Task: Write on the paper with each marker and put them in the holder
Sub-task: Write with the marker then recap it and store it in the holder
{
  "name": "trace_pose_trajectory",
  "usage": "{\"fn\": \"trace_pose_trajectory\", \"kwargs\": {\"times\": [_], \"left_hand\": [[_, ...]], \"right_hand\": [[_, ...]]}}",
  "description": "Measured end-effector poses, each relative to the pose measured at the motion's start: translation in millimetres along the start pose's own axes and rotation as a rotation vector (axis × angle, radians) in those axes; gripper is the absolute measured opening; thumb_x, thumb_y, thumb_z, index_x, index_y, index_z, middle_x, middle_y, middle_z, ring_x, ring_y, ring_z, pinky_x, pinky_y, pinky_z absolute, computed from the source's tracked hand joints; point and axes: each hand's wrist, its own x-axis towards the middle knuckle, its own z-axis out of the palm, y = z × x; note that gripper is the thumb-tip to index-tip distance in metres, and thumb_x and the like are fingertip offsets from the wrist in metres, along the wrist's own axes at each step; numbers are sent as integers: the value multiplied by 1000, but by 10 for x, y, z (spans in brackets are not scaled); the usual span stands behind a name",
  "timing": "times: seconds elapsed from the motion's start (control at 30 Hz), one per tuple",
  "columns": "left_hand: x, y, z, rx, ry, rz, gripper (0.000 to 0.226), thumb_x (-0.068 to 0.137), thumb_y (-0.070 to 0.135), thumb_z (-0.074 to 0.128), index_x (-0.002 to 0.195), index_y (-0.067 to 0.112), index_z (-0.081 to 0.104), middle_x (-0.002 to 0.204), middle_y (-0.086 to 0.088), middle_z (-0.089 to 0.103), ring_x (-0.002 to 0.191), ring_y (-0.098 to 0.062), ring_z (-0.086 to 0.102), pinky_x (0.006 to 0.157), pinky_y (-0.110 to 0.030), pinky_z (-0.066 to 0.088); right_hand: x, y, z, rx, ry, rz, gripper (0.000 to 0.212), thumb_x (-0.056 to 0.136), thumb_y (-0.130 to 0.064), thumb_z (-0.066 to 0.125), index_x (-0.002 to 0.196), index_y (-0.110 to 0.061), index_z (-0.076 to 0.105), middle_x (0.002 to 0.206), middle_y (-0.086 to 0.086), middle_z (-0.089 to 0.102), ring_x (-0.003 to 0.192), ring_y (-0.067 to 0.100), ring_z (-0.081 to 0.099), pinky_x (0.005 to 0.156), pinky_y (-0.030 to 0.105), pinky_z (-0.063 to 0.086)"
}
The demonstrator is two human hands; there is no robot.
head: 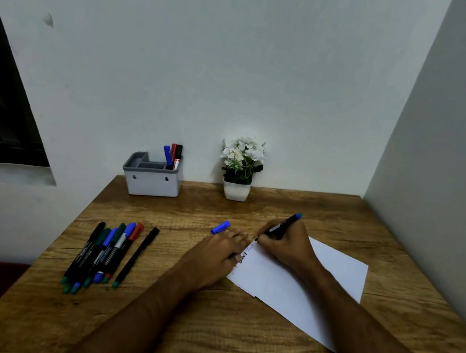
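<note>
A white paper [329,271] lies on the wooden table to the right of centre, with a few written marks near its far left corner. My right hand [285,244] grips a black marker with a blue end [285,222], its tip down on the paper at that corner. My left hand [219,253] rests on the paper's left edge and holds a blue cap [220,227] at the fingertips. A grey holder [152,177] stands at the back left with three markers [173,156] upright in it. Several markers [105,253] lie in a bunch on the table's left side.
A small white pot of white flowers [240,168] stands at the back against the wall, between holder and paper. A wall closes the table's right side. The table's left edge runs just past the loose markers.
</note>
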Motion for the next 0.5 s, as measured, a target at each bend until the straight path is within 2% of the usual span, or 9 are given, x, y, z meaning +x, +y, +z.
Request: {"fn": "trace_pose_trajectory", "kwargs": {"times": [0.13,0.2,0.33,0.5], "left_hand": [[7,-2,-6,-17,7,1,52,101,20,45,152,20,36,159,3,32,148,-9,21,119,-27,19],[9,1,0,-20,3,3,52,101,19,46,152,20,37,159,3,31,148,-9,21,118,-25,17],[5,2,0,-20,0,-8,51,101,20,45,152,20,36,159,2,31,149,-10,20,120,-29,18],[15,2,5,-14,-15,-18,52,102,20,44,152,21,34,160,3,30,149,-10,19,120,-29,17]], "right_hand": [[3,32,6,-31,-12,-58,11,78,0,75,76,-11,77,72,-3,74,68,2,68,64,16,52],[9,61,7,-42,-21,-73,9,78,-1,75,76,-10,77,73,-2,74,70,5,68,65,21,54],[11,80,24,-88,-44,-146,8,78,-3,77,78,-11,77,73,-4,72,71,9,69,65,21,54],[17,77,16,-100,-38,-120,22,78,-3,75,69,-22,72,70,-6,69,69,9,66,65,29,53]]}}
